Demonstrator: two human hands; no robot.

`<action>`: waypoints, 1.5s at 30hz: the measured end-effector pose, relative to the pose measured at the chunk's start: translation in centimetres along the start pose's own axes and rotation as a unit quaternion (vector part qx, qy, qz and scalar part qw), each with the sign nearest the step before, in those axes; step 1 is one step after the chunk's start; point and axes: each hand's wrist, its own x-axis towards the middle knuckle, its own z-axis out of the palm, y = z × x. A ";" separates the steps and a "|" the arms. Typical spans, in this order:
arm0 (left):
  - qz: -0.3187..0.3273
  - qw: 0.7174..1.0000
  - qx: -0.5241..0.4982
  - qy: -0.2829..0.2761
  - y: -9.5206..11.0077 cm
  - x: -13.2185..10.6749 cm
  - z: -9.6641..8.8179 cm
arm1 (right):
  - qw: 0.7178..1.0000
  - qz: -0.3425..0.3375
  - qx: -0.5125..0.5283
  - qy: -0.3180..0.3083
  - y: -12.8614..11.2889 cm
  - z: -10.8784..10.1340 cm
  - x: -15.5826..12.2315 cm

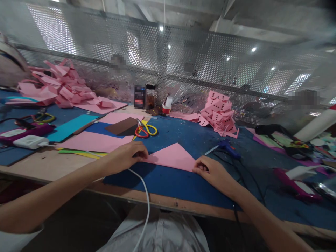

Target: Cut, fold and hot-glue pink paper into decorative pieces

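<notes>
Left hand (126,155) pressing pink paper triangle (172,157) at its left corner, right hand (211,171) pinning its right corner, both fingers curled holding it; scissors (145,130) lying behind it

The left hand (126,158) and right hand (212,171) are bare, forearms too. A pale grey short sleeve (18,239) rims the left arm; a thin white cable (147,206) crosses the matching garment (173,235).

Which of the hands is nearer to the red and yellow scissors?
Left. The left hand rests just short of the scissors; the right hand is farther off to their right.
</notes>
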 end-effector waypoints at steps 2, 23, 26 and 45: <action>0.024 0.999 0.024 0.002 0.2 0.0 0.2 | 1.000 0.000 0.000 0.000 0.0 0.0 0.0; 0.022 0.999 0.034 0.036 3.1 1.6 3.3 | 1.000 -0.014 0.006 0.005 0.1 -0.1 -0.1; 0.018 0.998 0.044 0.045 3.3 1.9 3.5 | 1.000 -0.014 0.001 0.004 0.2 -0.1 -0.1; 0.001 1.000 -0.020 0.017 3.6 2.5 3.6 | 1.000 -0.028 0.004 0.007 0.5 0.0 -0.2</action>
